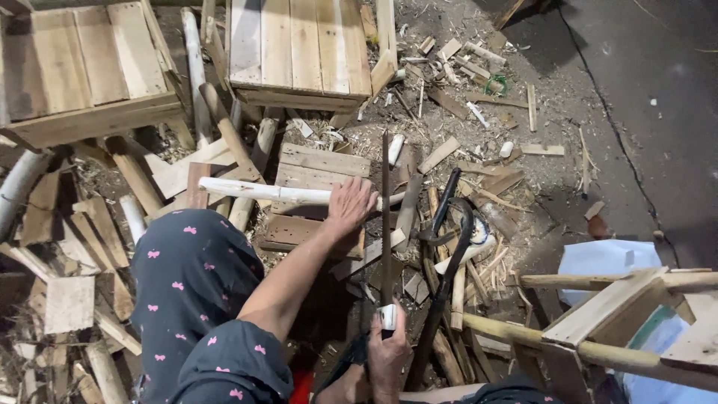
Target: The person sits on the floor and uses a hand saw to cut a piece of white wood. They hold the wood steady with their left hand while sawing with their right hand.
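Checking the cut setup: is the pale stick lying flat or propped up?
Lying flat: the pale stick rests across a small wooden pallet, pinned by the left hand.

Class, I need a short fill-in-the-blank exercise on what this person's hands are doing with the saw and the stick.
1. The left hand presses a pale ____ onto a small pallet.
2. The right hand grips the handle of a ____.
3. The saw blade crosses the stick just to the ____ of the left hand.

Missing words: stick; saw; right
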